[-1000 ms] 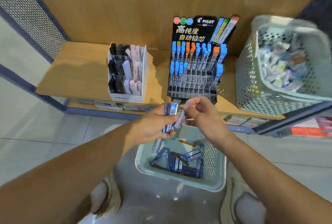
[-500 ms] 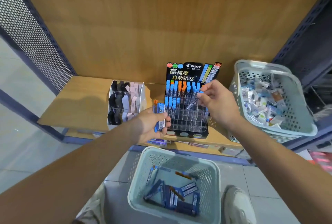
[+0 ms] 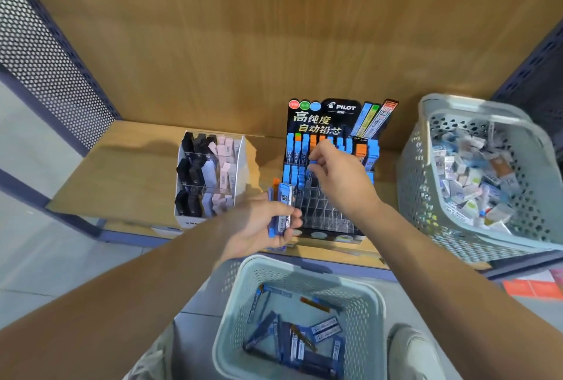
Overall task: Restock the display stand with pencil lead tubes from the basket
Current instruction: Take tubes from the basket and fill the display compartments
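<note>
The black display stand (image 3: 329, 229) with clear slots stands on the wooden shelf, its upper rows filled with blue and orange-capped lead tubes. My right hand (image 3: 338, 178) reaches over the stand's second row and pinches a blue-capped lead tube (image 3: 311, 165) at a slot. My left hand (image 3: 265, 224) hovers just left of the stand and grips a bunch of lead tubes (image 3: 283, 209), blue with one orange cap. Below, on the floor, a pale green basket (image 3: 370, 303) holds several more blue lead tubes (image 3: 294, 343).
A white box of black, grey and pink erasers (image 3: 208, 180) stands left of the stand. A larger grey basket (image 3: 417, 172) of mixed small packs sits at the right on the shelf (image 3: 122, 172). Perforated metal panels flank the bay. My shoes show beside the floor basket.
My right hand has moved left and down over the stand with the blue-capped tube, from the upper right to the second row. The left hand stays beside the stand with its bunch.
</note>
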